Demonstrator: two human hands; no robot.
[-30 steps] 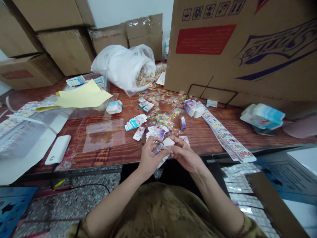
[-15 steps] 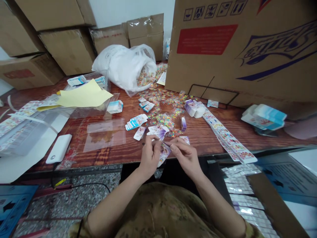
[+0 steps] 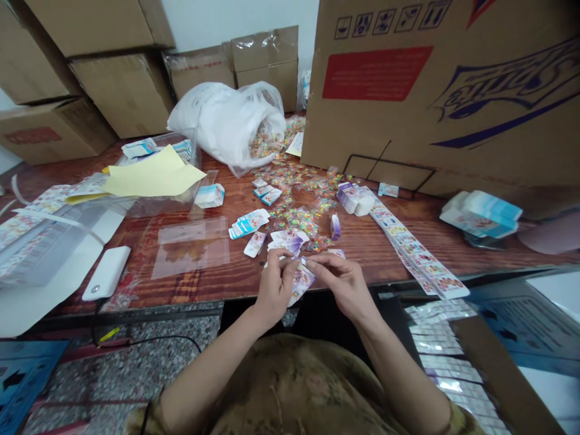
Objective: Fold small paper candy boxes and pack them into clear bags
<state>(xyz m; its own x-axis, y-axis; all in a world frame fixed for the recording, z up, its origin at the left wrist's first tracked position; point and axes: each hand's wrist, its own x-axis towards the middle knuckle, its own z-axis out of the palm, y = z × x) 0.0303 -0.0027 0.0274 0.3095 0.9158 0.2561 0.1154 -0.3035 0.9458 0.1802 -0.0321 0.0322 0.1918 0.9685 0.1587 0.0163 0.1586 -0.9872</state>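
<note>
Both hands are at the middle of the near edge of the counter (image 3: 362, 241), working on a small purple-and-white carton (image 3: 304, 277). The left hand (image 3: 275, 289) grips the carton's left side between thumb and curled fingers; the right hand (image 3: 345, 284) has its thumb and fingertips pinched together at the carton's upper end, though exactly what they pinch is too small to tell. Just beyond the hands lie some fanned purple cartons (image 3: 287, 239), with candy packets (image 3: 299, 220) scattered behind them toward a white bag (image 3: 217, 124) that lies on its side near the back edge. A single purple carton (image 3: 335, 228) stands upright to the right of the packets. Left of the fanned purple cartons are overlapping blue cartons (image 3: 248, 223). A printed strip (image 3: 419, 251) runs toward the near edge on the right, and a white power bank (image 3: 106, 273) rests near that edge on the left.
</note>
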